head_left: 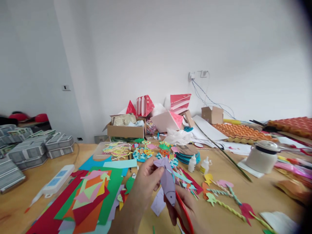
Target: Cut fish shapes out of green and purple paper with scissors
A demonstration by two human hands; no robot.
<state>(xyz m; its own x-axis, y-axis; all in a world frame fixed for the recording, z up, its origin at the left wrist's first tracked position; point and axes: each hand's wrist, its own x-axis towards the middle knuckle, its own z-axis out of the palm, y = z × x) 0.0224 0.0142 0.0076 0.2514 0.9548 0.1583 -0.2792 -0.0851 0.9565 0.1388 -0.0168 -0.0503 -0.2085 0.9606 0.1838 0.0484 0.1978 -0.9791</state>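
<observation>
A purple paper fish point(168, 182) with a drawn eye hangs nose-down in front of me. The fingers of my left hand point(146, 178) pinch it near the tail. My right hand point(191, 208) is wrapped around red-handled scissors point(183, 213), close behind the fish's head; the blades are mostly hidden, and I cannot tell whether they touch the paper. Below the fish, a purple paper scrap point(159, 202) lies on the table. Left of my left wrist are a green paper fish point(130, 184) and a smaller multicoloured one.
Coloured paper sheets point(114, 182) are piled at left beside a white power strip point(57, 182). Glue bottles point(192, 163) stand beyond my hands, near decorated paper fish point(143, 152). Twisted paper strands point(226, 208) lie at right, before a white jar point(263, 157). A cardboard box point(125, 131) sits at the back.
</observation>
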